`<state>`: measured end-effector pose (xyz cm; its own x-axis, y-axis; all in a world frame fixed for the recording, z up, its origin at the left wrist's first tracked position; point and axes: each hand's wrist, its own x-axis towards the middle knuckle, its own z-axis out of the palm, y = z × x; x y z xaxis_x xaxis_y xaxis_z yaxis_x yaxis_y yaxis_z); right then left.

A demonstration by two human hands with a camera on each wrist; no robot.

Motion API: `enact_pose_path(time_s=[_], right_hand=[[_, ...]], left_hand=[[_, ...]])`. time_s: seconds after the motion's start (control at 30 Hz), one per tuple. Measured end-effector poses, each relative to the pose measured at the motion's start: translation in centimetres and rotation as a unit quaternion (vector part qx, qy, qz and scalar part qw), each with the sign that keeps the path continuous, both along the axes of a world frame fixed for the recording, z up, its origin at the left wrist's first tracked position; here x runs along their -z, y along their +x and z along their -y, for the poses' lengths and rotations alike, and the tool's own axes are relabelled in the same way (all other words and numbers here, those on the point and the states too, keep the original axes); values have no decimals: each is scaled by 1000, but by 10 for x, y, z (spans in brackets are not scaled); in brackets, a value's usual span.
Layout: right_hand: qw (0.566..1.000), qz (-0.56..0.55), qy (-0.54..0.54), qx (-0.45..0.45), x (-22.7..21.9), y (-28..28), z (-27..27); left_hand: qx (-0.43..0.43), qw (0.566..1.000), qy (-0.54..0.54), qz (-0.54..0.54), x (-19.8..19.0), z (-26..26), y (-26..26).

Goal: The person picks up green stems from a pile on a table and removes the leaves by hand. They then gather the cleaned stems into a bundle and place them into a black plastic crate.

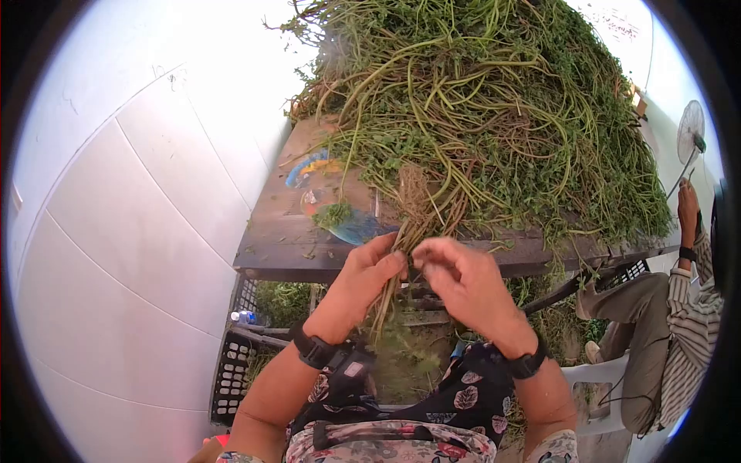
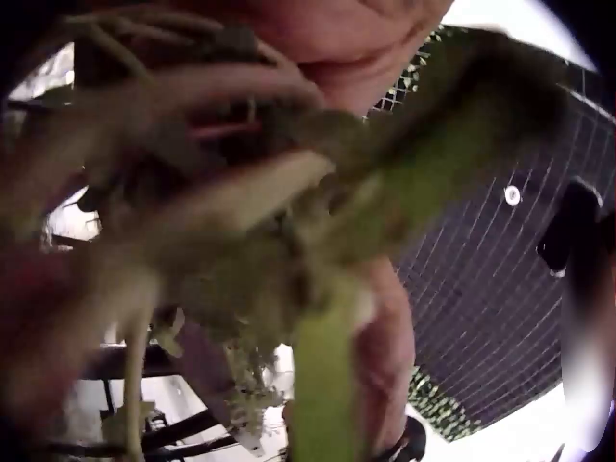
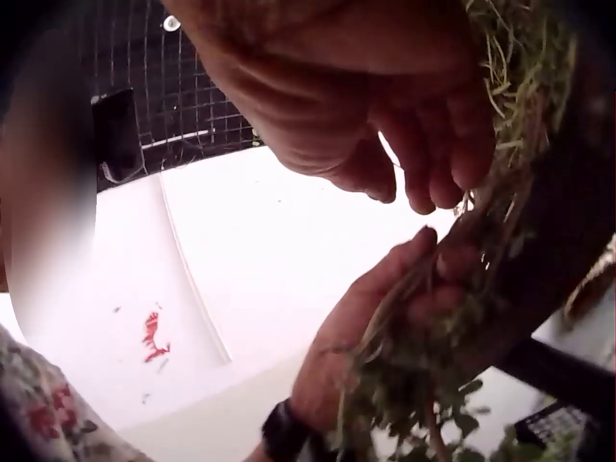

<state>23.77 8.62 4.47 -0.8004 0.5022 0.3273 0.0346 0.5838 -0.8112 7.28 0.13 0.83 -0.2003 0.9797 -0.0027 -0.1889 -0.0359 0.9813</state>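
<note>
My left hand (image 1: 359, 285) grips a bunch of long green plant stems (image 1: 384, 310) just past the table's front edge. Fine brown strands (image 1: 413, 189) spread from the bunch's far end over the table, while its leafy end hangs blurred towards my lap. Close beside the bunch, my right hand (image 1: 471, 289) has loosely bent fingers, their tips right by the stems. In the right wrist view a gap shows between that hand's thumb and fingers. Large blurred stems (image 2: 327, 375) cover much of the left wrist view.
A tall heap of leafy stems (image 1: 494, 116) covers most of the wooden table (image 1: 270, 208). A parrot picture (image 1: 355, 226) lies on its left part. Below stand a black crate (image 1: 230, 378) and a bottle (image 1: 244, 317). A seated person (image 1: 679, 324) and a fan (image 1: 689, 131) are at right.
</note>
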Motion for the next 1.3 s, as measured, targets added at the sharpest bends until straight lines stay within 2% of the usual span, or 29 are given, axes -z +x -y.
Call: enact_pose_path(time_s=[0.03, 0.07, 0.1, 0.17, 0.27, 0.37, 0.47, 0.67, 0.8, 0.87, 0.97, 1.07, 1.17, 1.2, 1.27, 1.3], right_hand=[[996, -12, 90, 14, -5, -3, -7], [979, -63, 193, -24, -2, -12, -16], [973, -47, 223, -46, 2, -19, -26], [955, -15, 282, -89, 8, -33, -42], [897, 151, 415, 5, 4, -31, -70], [918, 209, 322, 97, 14, -25, -100], [921, 258, 281, 77, 13, -22, -118], [950, 159, 257, 74, 19, -16, -123], [961, 44, 250, 105, 10, -7, -100], [959, 1, 258, 116, 10, 0, -94], [963, -58, 198, 173, 8, 13, -77], [974, -18, 97, 202, 5, 27, -67], [993, 12, -25, 118, 10, 35, -54], [991, 79, -85, 59, -2, 37, -42], [977, 42, -185, -96, 4, 32, -31], [957, 22, -232, -173, 8, 30, -24]], left_hand=[[-8, 999, 29, -35, 4, -2, 2], [-16, 996, 57, -71, 8, -5, 7], [-24, 990, 86, -106, 12, -6, 9], [-24, 989, 56, -134, 18, -4, 10], [-20, 985, 28, -168, 10, 7, 14], [-21, 980, 48, -190, 9, 21, 16], [-22, 984, 29, -177, 1, 36, 18], [-56, 997, -3, -56, -3, 53, 7], [-29, 999, -32, 13, -12, 60, 7], [-17, 997, -7, 76, -16, 66, 11], [-51, 991, 23, 118, -21, 68, 12], [-62, 982, 65, 163, -19, 69, 5], [-50, 982, 76, 167, -19, 72, 7], [-43, 983, 67, 167, -20, 74, 10], [-46, 989, 18, 137, -26, 78, 20], [-20, 994, 3, 106, -26, 78, 25]])
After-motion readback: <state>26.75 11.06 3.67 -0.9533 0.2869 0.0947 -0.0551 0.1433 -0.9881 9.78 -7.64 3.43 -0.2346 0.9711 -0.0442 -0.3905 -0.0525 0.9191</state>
